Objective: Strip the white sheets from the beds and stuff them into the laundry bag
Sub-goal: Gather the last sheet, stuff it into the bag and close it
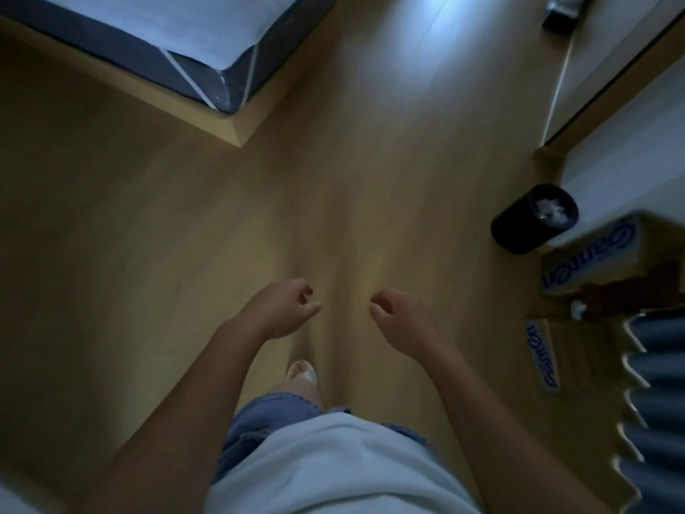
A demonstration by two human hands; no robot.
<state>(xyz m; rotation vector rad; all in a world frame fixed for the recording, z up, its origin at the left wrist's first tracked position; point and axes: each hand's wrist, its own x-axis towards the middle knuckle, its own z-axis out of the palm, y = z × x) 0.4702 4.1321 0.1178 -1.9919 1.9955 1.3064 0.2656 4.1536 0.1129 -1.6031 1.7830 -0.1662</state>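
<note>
A person stands on a dim wooden floor [333, 217], one sandalled foot [301, 370] forward, looking down past a pale shirt and blue shorts. The left hand [283, 309] and right hand [400, 320] hang apart in front of the body, fingers loosely curled, neither holding anything.

To the person's right, a pleated curtain [652, 383] and cardboard boxes [593, 261] with blue lettering crowd the wall. A black bin [526, 224] with white paper in it stands just beyond them. In this poor light, a careless step to that side could catch a box flap or tip the bin.

Well ahead and to the left sits the corner of a bed [207, 79] on a low wooden platform. The white sheet [166, 27] lies flat on top of the dark mattress, untouched, and is held at the corner by elastic straps [181, 74]. These look like the main hazard: pulling the sheet up without first slipping the straps off could make it snag, tear or drag the mattress askew. The jutting platform corner could also bruise a shin on the approach.

The laundry bag is not in view, so the loose sheet will likely have to be carried. If it trails on the floor, it could tangle under the open sandal.
</note>
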